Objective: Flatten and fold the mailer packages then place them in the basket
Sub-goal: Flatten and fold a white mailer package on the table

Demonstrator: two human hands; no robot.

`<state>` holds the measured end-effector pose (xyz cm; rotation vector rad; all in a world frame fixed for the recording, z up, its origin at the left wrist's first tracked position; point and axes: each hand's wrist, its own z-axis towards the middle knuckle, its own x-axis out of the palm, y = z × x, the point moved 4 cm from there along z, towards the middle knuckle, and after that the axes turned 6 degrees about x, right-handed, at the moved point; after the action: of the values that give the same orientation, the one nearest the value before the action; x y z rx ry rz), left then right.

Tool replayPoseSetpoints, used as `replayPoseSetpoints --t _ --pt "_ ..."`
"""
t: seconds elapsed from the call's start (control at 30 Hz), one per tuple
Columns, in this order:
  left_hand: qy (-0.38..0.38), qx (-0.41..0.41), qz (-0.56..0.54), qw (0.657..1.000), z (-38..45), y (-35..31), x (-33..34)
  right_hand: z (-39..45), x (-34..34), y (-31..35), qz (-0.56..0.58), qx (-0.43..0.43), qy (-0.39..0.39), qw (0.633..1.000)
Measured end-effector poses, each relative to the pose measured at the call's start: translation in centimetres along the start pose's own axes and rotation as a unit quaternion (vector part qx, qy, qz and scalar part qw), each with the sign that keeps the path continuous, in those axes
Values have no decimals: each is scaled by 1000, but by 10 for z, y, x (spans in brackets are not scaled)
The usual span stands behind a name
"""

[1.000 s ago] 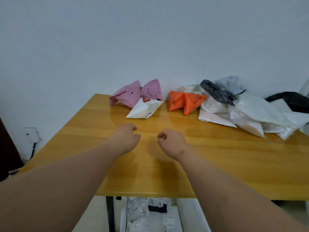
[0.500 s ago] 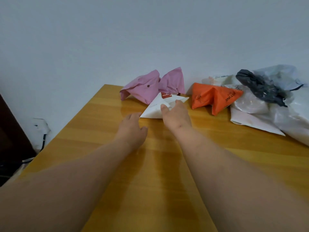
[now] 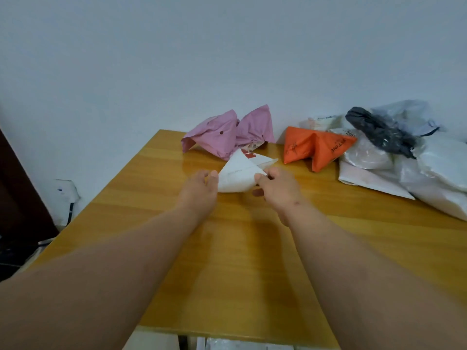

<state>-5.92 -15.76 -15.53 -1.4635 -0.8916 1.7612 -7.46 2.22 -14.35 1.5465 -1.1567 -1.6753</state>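
Both hands have come forward from the bare middle of the surface [image 3: 156, 223] to the white mailer [image 3: 240, 174] lying near its far edge, in front of the pink mailer [image 3: 222, 137]. The right hand [image 3: 276, 188], which lay on top of it a moment ago, now pinches its right corner between thumb and fingers. The left hand [image 3: 201, 189] has closed in, its fingers loosely spread and touching the left edge. The mailer is puffed and peaked, so I'd judge flattening is just starting. The orange mailer [image 3: 316, 147] and the pile of bags [image 3: 404, 157] wait untouched; no basket is in sight.
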Motion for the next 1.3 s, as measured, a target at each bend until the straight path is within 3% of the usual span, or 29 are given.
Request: replayPoseSetpoints --t 0.17,0.33,0.37,0.43,0.5,0.57,0.7,0.8,0.87,0.93,1.03,1.13,1.3 --pt "38 -171 -142 974 -31 -7 2 -53 -20 -15 14 20 117 993" --pt "91 -139 -176 970 -64 -10 -4 -102 -40 -20 39 124 218 967" --pt "108 -124 -187 969 -69 -13 -5 -111 -44 -17 31 127 216 968" --pt "147 -90 -185 967 -79 -20 -8 -120 -56 -8 3 83 130 988" --pt "186 -60 -157 968 -90 -25 -10 -124 -72 0 -55 7 -10 998" --pt "207 -39 -136 968 -98 -31 -11 -127 -79 0 -107 -32 -69 991" --pt "217 -7 -96 971 -109 -42 -6 -134 -64 -18 -174 23 35 984" --pt "137 55 63 987 -109 -48 -5 -140 -47 -30 -225 5 62 972" --pt "77 119 252 957 -112 -53 -4 -138 -40 -40 -237 16 51 970" --pt "67 158 345 923 -118 -54 3 -136 -35 -45 -289 12 37 957" --pt "105 150 356 916 -119 -45 14 -137 -30 -40 -382 -33 10 924" --pt "155 142 340 916 -120 -36 21 -132 -18 -45 -405 -88 24 910" --pt "222 146 350 898 -126 -19 30 -127 -16 -66 -408 -63 51 909"
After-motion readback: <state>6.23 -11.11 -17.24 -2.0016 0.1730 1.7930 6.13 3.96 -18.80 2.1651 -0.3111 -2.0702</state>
